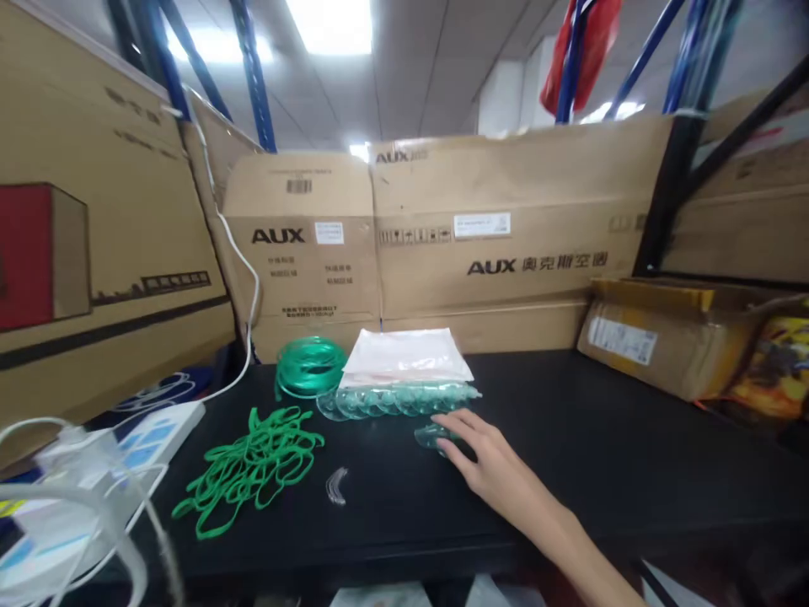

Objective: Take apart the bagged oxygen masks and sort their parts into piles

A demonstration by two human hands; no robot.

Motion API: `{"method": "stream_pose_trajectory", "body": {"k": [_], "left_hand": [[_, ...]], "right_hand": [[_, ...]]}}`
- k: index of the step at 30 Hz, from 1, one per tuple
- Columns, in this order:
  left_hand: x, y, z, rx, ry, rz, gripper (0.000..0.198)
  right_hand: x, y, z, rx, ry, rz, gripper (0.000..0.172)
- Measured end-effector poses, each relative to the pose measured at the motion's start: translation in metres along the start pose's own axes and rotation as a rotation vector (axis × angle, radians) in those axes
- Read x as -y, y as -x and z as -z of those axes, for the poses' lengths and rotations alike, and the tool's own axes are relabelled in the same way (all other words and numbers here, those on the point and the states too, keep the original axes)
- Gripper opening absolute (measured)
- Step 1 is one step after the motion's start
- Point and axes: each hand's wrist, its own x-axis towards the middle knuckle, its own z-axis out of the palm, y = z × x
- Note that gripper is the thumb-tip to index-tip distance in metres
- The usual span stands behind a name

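Note:
My right hand [475, 447] reaches in from the lower right, thumb and fingers closed round a small clear green-tinted oxygen mask [430, 435] just above or on the black tabletop. Part of that mask is hidden behind the fingers. Right behind it, a row of nested clear masks [392, 400] lies in front of a stack of white plastic bags [408, 356]. To the left are a loose heap of green elastic straps [256, 464] and a few thin metal strips [337, 486]. My left hand is out of view.
A coil of green tubing [309, 366] sits behind the straps. White cables and a power strip [158, 434] crowd the left edge. Large cardboard panels [506, 244] wall the back of the black table [569, 438]; an open carton [670, 337] stands at right.

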Motion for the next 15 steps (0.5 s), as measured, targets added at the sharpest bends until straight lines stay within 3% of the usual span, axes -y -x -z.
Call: {"method": "stream_pose_trajectory", "body": {"k": [2,4,7,10,15], "left_hand": [[0.023,-0.009,0.023,-0.069,-0.026,0.011,0.035],[0.048,-0.002,0.047,-0.093,-0.052,0.064,0.037],[0.083,0.011,0.068,0.088,-0.111,0.159,0.054],[0.107,0.010,0.068,0.259,-0.069,0.188,0.053],[0.120,-0.002,0.064,0.314,-0.006,0.217,0.042]], "right_hand": [[-0.007,0.001,-0.004,-0.013,0.023,0.024,0.033],[-0.013,0.002,-0.006,0.000,0.026,0.032,0.035],[-0.015,0.003,-0.006,0.045,0.001,0.013,0.035],[-0.014,0.001,-0.005,0.075,-0.036,-0.002,0.035],[-0.014,0.001,-0.006,0.053,-0.041,-0.008,0.036]]}}
